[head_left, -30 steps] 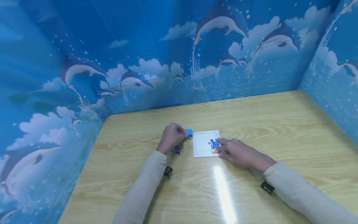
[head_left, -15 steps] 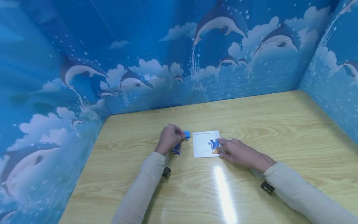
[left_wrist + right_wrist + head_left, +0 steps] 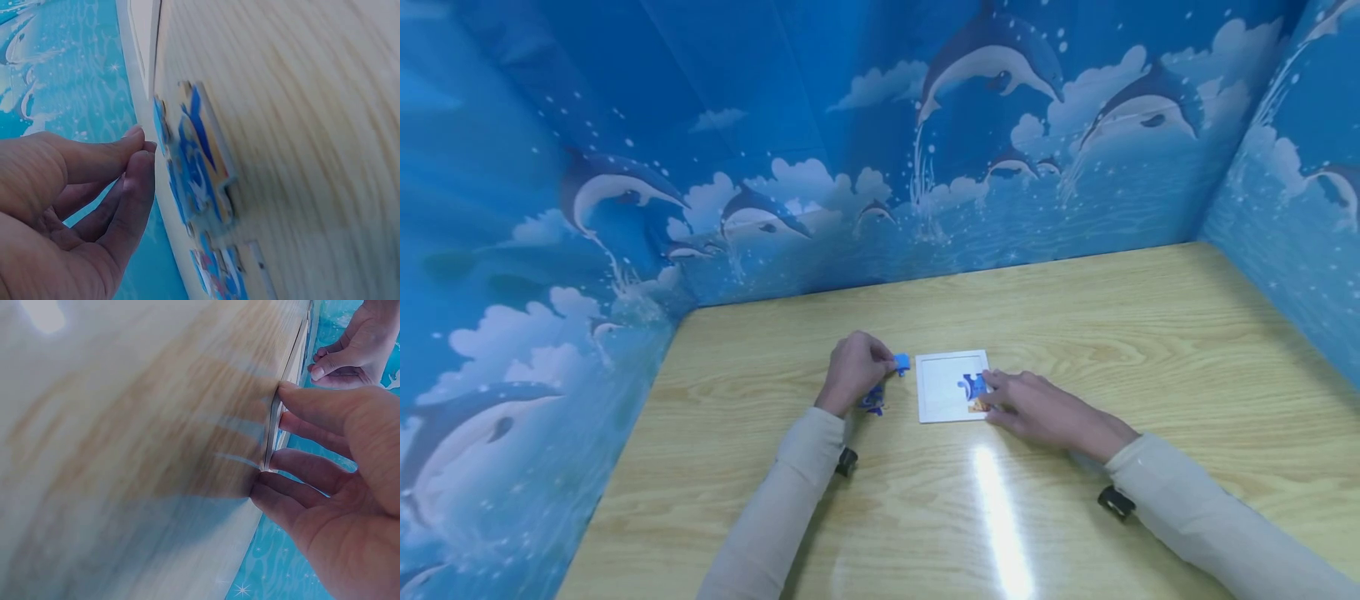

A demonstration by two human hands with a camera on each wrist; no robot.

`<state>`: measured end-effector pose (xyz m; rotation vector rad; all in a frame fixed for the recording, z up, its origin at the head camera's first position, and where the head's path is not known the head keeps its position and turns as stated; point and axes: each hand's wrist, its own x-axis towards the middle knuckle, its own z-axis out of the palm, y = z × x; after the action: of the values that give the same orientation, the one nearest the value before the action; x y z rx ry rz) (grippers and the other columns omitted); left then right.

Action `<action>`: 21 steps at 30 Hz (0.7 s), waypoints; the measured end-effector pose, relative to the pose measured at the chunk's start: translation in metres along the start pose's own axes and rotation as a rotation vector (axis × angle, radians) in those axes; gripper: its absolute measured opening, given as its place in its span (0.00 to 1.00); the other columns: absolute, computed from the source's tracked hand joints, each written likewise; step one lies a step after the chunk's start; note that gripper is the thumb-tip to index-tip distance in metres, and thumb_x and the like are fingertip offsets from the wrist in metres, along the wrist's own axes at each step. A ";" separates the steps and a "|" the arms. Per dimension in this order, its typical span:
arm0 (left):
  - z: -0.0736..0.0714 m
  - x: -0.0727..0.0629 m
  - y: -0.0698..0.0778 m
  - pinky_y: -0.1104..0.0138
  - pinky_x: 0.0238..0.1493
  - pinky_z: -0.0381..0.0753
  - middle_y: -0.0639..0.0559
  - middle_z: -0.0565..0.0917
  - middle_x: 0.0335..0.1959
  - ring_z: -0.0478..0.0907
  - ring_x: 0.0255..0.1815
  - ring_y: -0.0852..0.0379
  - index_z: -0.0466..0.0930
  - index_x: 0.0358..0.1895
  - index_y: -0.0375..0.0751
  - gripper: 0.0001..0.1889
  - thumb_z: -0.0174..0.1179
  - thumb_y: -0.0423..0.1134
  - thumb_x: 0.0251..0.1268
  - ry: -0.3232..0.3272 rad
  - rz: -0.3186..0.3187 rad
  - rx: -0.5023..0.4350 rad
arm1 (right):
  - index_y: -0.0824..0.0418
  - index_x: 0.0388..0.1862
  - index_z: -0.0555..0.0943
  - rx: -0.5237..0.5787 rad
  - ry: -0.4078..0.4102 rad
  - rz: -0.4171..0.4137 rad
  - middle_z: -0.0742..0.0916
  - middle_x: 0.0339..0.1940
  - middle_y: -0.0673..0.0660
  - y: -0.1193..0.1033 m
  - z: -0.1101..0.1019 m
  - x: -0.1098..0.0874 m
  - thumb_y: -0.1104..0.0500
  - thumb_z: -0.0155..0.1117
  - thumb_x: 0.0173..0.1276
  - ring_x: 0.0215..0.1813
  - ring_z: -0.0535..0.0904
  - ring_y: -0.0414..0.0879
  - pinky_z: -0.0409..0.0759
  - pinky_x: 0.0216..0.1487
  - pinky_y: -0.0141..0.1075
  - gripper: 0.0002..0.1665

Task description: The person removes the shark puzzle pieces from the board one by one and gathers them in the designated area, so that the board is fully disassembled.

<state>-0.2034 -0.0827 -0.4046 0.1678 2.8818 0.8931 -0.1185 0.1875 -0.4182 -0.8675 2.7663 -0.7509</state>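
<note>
My left hand pinches a small blue jigsaw piece at the tips of thumb and fingers, left of a white puzzle tray. Close below those fingertips in the left wrist view, more jigsaw pieces with blue patterns lie on the table. My right hand holds the tray by its right side, fingers and thumb spread along the edge. Inside the tray's lower right corner sit blue and orange jigsaw pieces, partly covered by the right fingers. The right wrist view shows the tray's thin edge between the fingertips.
A light wood-grain table carries everything, with a bright glare streak in front of the tray. Blue dolphin-print sheets stand along the table's back and both sides.
My left hand has shifted slightly left and toward me with the blue jigsaw piece, away from the tray, then stayed almost still. The right hand and the tray have hardly moved.
</note>
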 end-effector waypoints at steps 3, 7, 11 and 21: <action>0.002 -0.001 0.005 0.64 0.38 0.84 0.51 0.88 0.31 0.83 0.31 0.58 0.90 0.36 0.41 0.03 0.73 0.34 0.60 -0.018 0.037 -0.008 | 0.68 0.55 0.84 -0.007 0.003 -0.007 0.74 0.68 0.75 0.000 0.000 0.000 0.63 0.67 0.70 0.70 0.69 0.70 0.68 0.67 0.60 0.17; 0.006 -0.003 0.015 0.65 0.38 0.83 0.51 0.89 0.33 0.83 0.33 0.58 0.90 0.37 0.40 0.03 0.72 0.35 0.62 -0.059 0.080 -0.014 | 0.68 0.54 0.84 -0.014 0.005 -0.008 0.74 0.68 0.75 -0.001 -0.001 0.000 0.63 0.68 0.70 0.69 0.70 0.70 0.69 0.66 0.60 0.16; 0.012 -0.003 0.027 0.66 0.37 0.83 0.51 0.89 0.33 0.83 0.33 0.58 0.90 0.38 0.41 0.04 0.72 0.36 0.61 -0.086 0.109 -0.015 | 0.67 0.54 0.85 -0.020 0.003 0.006 0.75 0.68 0.75 -0.002 -0.001 0.000 0.62 0.68 0.70 0.67 0.73 0.69 0.70 0.66 0.59 0.16; 0.033 -0.007 0.049 0.66 0.41 0.82 0.52 0.89 0.35 0.83 0.36 0.57 0.90 0.37 0.43 0.05 0.74 0.35 0.58 -0.162 0.108 0.007 | 0.68 0.55 0.84 -0.056 0.000 0.003 0.75 0.67 0.76 -0.003 -0.001 -0.003 0.62 0.67 0.71 0.64 0.77 0.68 0.73 0.63 0.56 0.17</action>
<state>-0.1882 -0.0255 -0.4034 0.3811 2.7485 0.8440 -0.1145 0.1873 -0.4160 -0.8739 2.8002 -0.6757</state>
